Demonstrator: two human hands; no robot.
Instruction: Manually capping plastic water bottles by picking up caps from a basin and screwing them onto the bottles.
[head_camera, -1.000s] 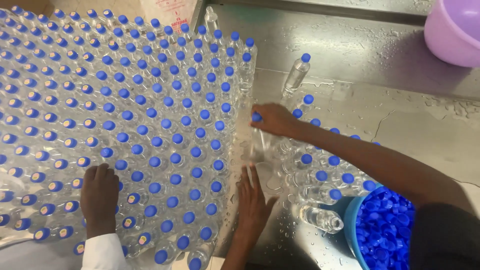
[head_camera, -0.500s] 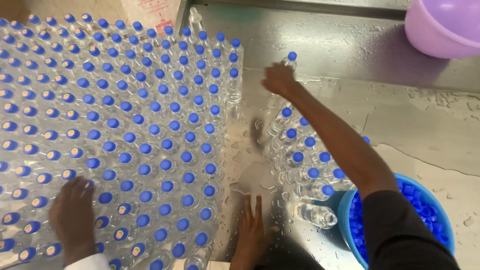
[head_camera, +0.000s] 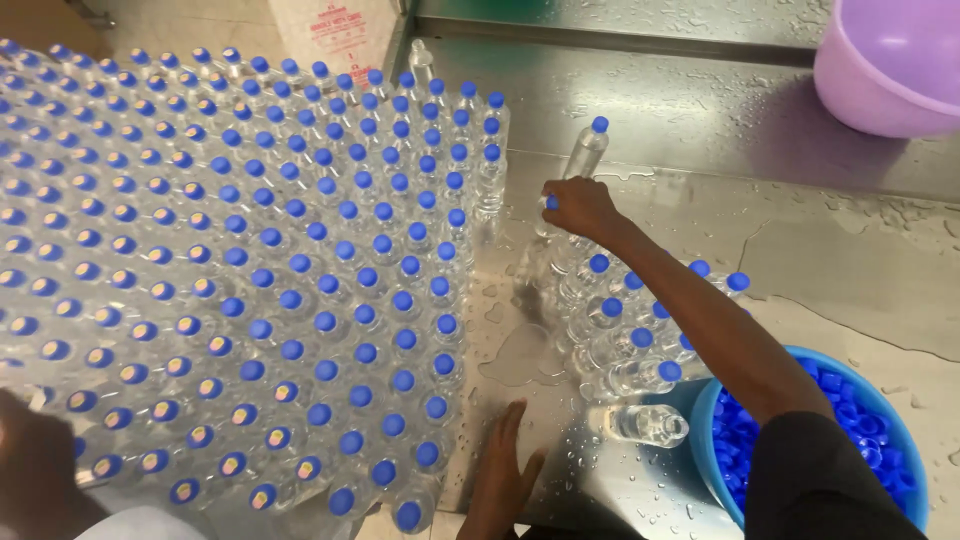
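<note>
Stainless steel counter (head_camera: 700, 130), wet, water puddles and droplets across it, overhead light glaring off the metal. Raised steel ledge along the far edge. Lilac plastic basin (head_camera: 885, 70) at top right corner. White cardboard box (head_camera: 340, 30) behind. Brownish floor strip at top left.

wet steel table (head_camera: 860, 250), capped bottles (head_camera: 300, 290), tub (head_camera: 905, 430)

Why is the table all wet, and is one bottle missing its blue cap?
Yes. Puddles and drops of water lie on the metal table between the big block of capped bottles and the small cluster. One uncapped bottle stands beside the blue tub of caps.
</note>
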